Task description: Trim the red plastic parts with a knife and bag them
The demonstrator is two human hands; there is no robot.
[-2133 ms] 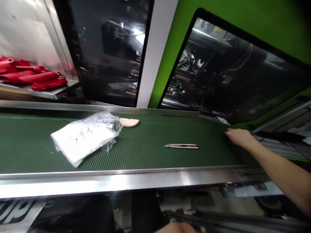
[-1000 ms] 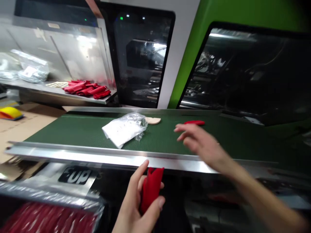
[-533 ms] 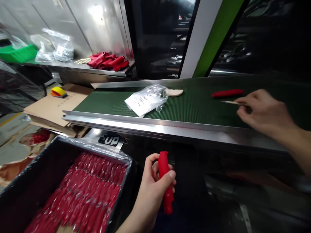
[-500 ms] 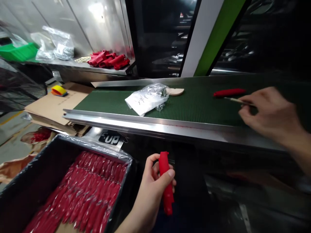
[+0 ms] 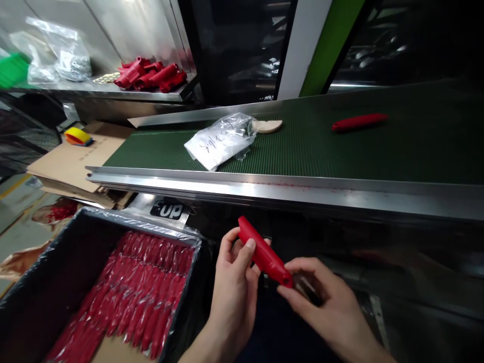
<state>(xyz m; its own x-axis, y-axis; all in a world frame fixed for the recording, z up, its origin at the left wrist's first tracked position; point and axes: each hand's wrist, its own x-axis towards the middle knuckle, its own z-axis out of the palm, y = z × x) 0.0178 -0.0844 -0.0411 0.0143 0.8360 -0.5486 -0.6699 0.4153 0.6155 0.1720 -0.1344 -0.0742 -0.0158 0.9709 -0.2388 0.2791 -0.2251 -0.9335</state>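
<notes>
My left hand [image 5: 236, 277] is closed around a long red plastic piece [image 5: 264, 254], thumb on top, and holds it tilted below the conveyor's front rail. The piece looks handle-shaped, with a small hole near its lower right end. At that end is my right hand [image 5: 327, 302], its thumb and fingertips against or very close to the piece. A small thin tool [image 5: 308, 288] with a dark part sits within the right hand; blur and the fingers hide its exact kind. Another red plastic piece [image 5: 359, 122] lies on the green conveyor belt [image 5: 302, 156].
At left stands a plastic-lined box [image 5: 81, 222] holding rows of bagged red pieces. On the belt lie a marked plastic bag [image 5: 219, 141] and a pale half-round piece [image 5: 268, 126]. More red pieces [image 5: 149, 75] fill a shelf end. Cardboard sheets [image 5: 56, 166] carry a yellow tape roll [image 5: 77, 136].
My right hand has come down and left from over the belt to the held red piece, bringing the tool along. The left hand has turned the piece from near upright to slanted. The view has shifted slightly.
</notes>
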